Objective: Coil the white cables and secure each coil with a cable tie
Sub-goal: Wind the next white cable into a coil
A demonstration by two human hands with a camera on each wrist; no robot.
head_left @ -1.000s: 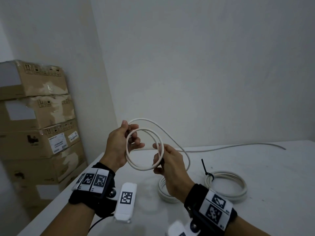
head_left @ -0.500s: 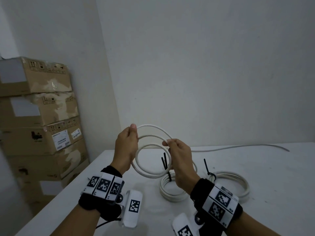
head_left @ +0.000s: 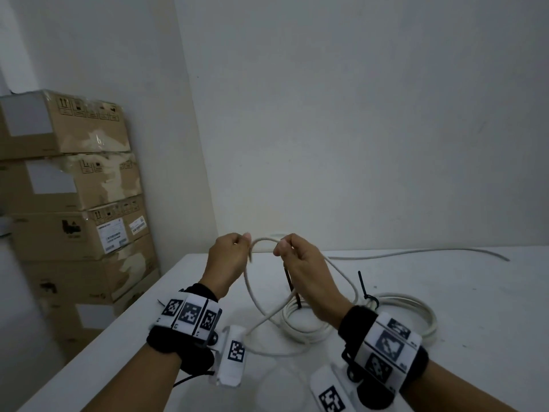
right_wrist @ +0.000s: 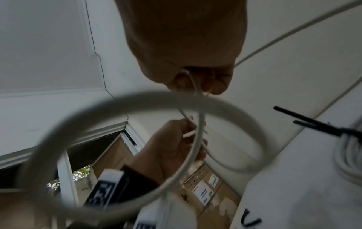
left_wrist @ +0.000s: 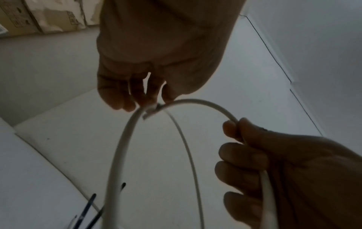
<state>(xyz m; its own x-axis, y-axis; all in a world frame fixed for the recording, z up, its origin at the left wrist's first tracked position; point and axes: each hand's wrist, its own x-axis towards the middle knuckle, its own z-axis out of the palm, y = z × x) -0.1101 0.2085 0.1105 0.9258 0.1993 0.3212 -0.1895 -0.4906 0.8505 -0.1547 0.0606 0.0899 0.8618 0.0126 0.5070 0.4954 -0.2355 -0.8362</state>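
Coiling the cable (head_left: 269,295) in the air above the desk (head_left: 463,298): one loop hangs between my hands. Left hand (head_left: 227,260) pinches the end, right hand (head_left: 300,263) pinches the top of the arc; both grips narrow on it. The free length trails right across the desk. To do it well, I'd match each turn's size and stack turns under the left thumb. Two tied coils (head_left: 404,315) lie behind.

White cable (head_left: 263,295): one loose loop held above the table, tail trailing rearward. Two finished coils (head_left: 306,325) (head_left: 416,316) lie flat, each bound by black cable ties (head_left: 367,292).
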